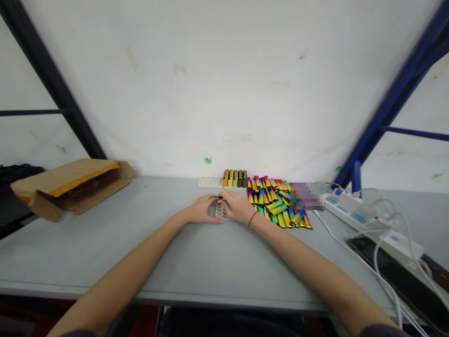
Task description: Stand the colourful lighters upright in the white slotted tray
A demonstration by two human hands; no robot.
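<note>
A small clear plastic tray [220, 214] with a grid of compartments lies on the desk between my hands. My left hand [201, 209] curves around its left side, thumb at the near edge and fingers at the far edge. My right hand [239, 207] is over the tray's right part, its fingertips closed on a dark shiny tube end [219, 198] at the far edge. The fingers partly hide the tube and much of the tray. Just right of that hand lies a pile of shiny rainbow-coloured tubes [277, 206].
Behind my hands stand rows of upright gold and dark tubes [235, 179], beside another clear tray [209, 182]. An open cardboard box [80, 180] lies at the left. A white power strip [372, 224], cables and a dark phone [396, 276] occupy the right. The wall borders the desk's back.
</note>
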